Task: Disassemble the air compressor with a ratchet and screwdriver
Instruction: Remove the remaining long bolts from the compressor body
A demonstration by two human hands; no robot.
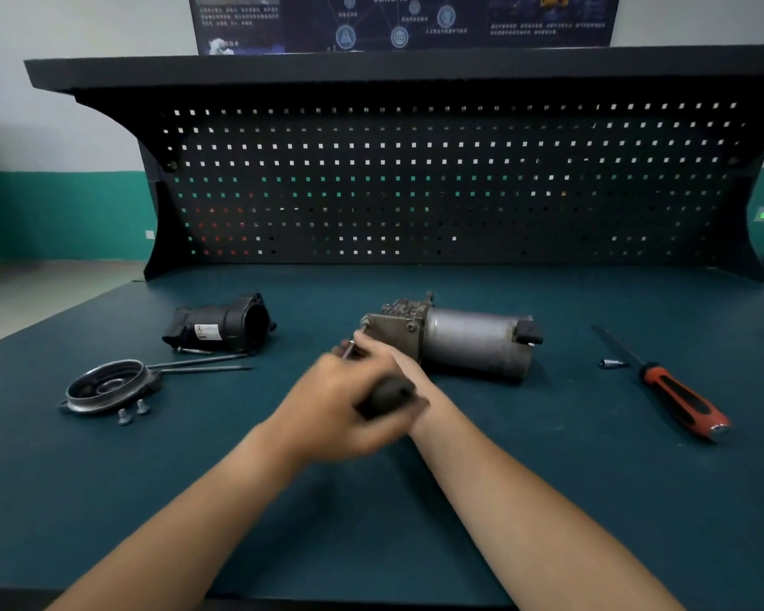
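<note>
Just beyond the crossed hands lies the air compressor (455,341). The blurred left hand (334,392) grips the ratchet (389,396) handle; the right hand (391,357) pinches its shaft beside the compressor's end plate. A screwdriver (680,399) lies well to their right.

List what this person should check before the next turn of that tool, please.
1. Left hand grips the dark tool handle: ok.
2. Shaft seated on the compressor bolt: cannot tell, blurred.
3. Right hand steadying that shaft: cannot tell.
4. Compressor lying flat on the bench: ok.
5. Loose bolts gathered beside the round cover: ok.
6. Screwdriver lying clear of the hands: ok.
</note>
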